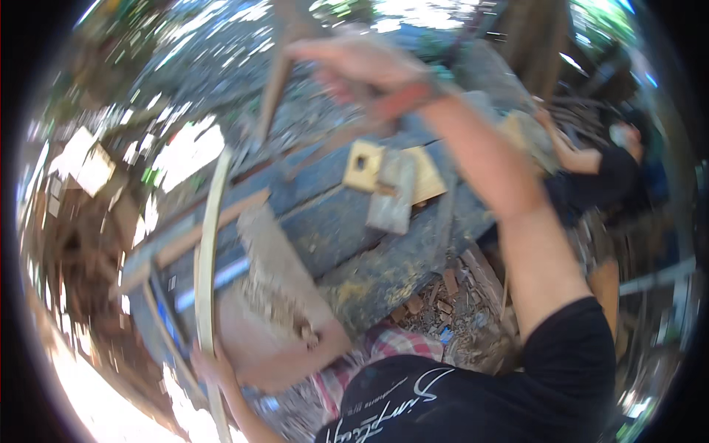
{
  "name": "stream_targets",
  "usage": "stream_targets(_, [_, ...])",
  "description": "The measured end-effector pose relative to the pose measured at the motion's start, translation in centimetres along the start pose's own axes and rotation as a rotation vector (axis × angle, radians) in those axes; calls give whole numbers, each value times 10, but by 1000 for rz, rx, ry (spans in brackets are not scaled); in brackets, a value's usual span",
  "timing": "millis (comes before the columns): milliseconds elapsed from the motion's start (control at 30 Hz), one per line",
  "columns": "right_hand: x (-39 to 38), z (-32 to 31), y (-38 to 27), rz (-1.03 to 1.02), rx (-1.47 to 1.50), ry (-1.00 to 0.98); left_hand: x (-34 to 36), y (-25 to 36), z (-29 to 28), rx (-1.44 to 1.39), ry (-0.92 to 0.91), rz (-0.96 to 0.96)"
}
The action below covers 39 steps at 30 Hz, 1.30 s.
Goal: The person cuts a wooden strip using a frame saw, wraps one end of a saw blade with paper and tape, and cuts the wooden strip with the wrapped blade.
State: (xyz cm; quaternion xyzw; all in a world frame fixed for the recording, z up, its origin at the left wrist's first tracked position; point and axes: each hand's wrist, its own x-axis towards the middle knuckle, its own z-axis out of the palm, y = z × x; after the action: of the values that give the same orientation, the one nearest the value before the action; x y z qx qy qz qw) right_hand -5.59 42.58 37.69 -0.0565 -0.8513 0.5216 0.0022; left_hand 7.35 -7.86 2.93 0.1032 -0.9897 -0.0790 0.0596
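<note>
At the left side of the table (pixel 314 215), the left hand (pixel 210 364) grips a long wooden strip (pixel 207 273); whether the raised right hand (pixel 362 65) holds something, I cannot tell. Handling the strip seems the present step, needing steady support next.

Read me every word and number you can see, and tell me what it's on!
Big white slanted lettering: on the wearer's black short-sleeved fabric shirt; I won't copy printed words.
Smaller white line beside it: too small and blurred to read.
Long, thin, pale wooden strip in the left hand: no writing visible.
Elsewhere: none I can make out; much is blurred.
</note>
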Motion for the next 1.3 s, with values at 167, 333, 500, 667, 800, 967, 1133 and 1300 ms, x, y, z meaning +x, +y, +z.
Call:
stream_targets(167, [-66, -27, 30, 60, -72, -110, -10, 5, 14, 120, 106, -37])
stream_targets(333, [-117, -62, 77, 182, -14, -259, -19, 9, 1, 20, 155, -105])
stream_targets(500, [-156, -86, 154, 140, 60, -154, -24, 4, -8, -18, 111, -100])
stream_targets(667, [-182, -82, 213, 75, 275, 96, -35, 9, -10, -3, 137, 25])
stream_targets(800, [-194, -76, 235, 125, 384, 197, -38, 11, -19, -249, -58, -82])
stream_targets(967, [-208, -72, 252, 88, 496, 149, -45, 11, -27, -342, -86, -73])
stream_targets(1133, [-226, -59, 266, 112, 531, 221, -49, 9, -32, -420, -122, -109])
stream_targets(1300, [-241, -39, 275, 126, 634, 256, -50, 9, -33, -285, -61, -63])
